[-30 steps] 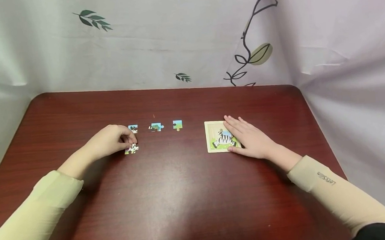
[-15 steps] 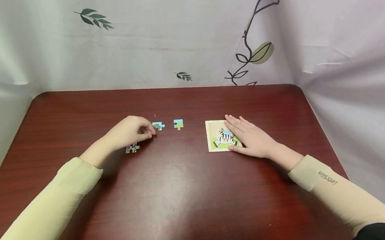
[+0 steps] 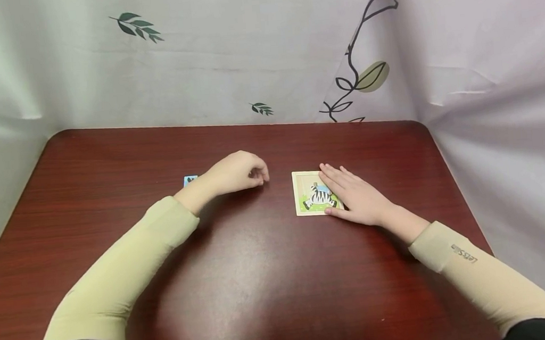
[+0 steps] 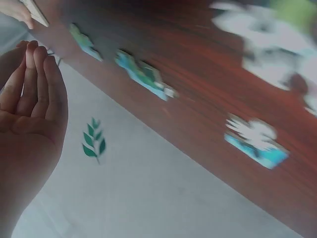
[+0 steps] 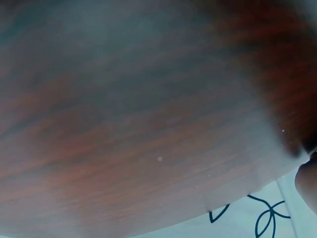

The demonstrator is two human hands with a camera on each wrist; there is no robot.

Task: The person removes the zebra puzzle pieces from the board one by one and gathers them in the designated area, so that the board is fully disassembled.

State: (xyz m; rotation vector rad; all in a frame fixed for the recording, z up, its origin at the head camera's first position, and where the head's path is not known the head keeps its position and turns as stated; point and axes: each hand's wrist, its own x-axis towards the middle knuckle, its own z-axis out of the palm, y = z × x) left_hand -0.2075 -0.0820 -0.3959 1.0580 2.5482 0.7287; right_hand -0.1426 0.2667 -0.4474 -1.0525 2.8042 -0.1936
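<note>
My left hand (image 3: 234, 174) is above the table, left of a wooden puzzle board (image 3: 300, 180). Its fingers are loosely bent towards the thumb, and nothing shows between them. In the left wrist view several jigsaw pieces lie on the table: a blue-green piece (image 4: 86, 42), a second blue-green piece (image 4: 143, 74), a black-and-white piece with blue (image 4: 256, 140) and a large blurred white piece (image 4: 270, 52). Only the blue-edged piece (image 3: 190, 179) shows in the head view; my left arm hides the others. My right hand (image 3: 357, 195) rests flat on the board's right side, over part of its zebra picture.
The dark red wooden table (image 3: 271, 277) has rounded far corners. A pale curtain (image 3: 206, 58) with leaf prints hangs behind it and along both sides. In the right wrist view mostly tabletop shows, with a bit of finger (image 5: 308, 186) at the right edge.
My left hand has moved right along the row of jigsaw pieces, from the leftmost ones past the last one. The pieces stay on the table. My right hand has stayed on the puzzle board.
</note>
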